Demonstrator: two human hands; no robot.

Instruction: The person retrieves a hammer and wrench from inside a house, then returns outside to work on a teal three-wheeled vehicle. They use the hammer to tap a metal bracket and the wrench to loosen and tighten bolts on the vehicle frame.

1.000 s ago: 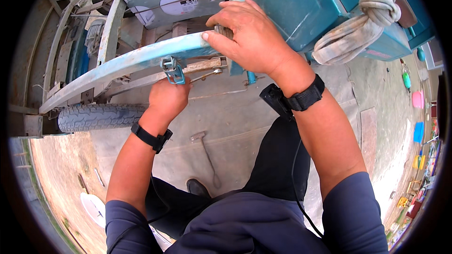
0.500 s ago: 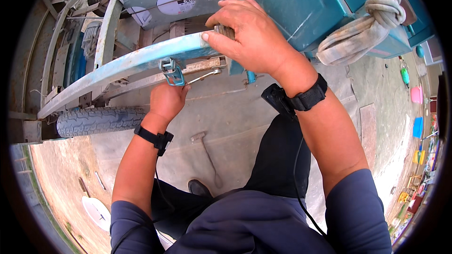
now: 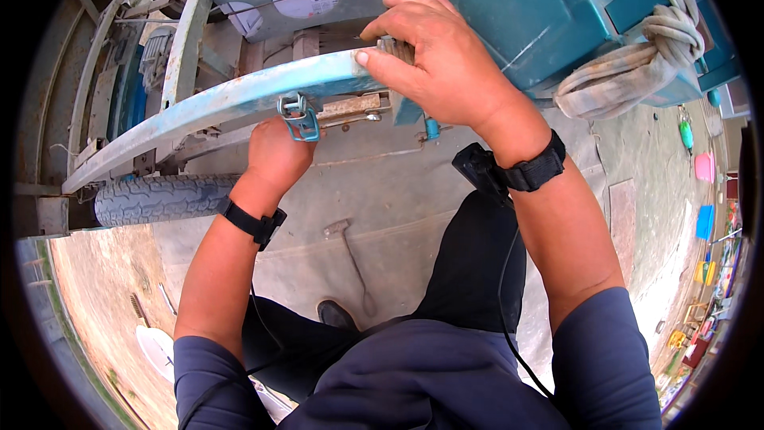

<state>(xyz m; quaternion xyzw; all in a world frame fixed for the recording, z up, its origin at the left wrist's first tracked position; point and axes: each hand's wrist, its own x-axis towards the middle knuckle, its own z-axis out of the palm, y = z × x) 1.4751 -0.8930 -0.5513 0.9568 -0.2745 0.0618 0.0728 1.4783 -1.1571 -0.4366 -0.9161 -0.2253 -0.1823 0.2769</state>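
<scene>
My left hand is closed just under a curved metal rail with worn light-blue paint. It grips a wrench, its fingers partly behind a blue bracket hanging from the rail. Only the wrench's shiny end shows, right of the bracket; the rest is hidden. My right hand is wrapped over the frame's corner, its thumb on the rail. A ribbed, rusty-brown piece shows beneath its palm.
A teal metal box with a bundled grey cloth strap stands at right. A grey carton sits inside the frame. Below the rail lies a tyre; a hammer lies on the ground near my foot.
The view has shifted slightly. My left hand has moved up closer to the rail, and the wrench's shaft, visible before, is now hidden. My right hand stays on the corner.
</scene>
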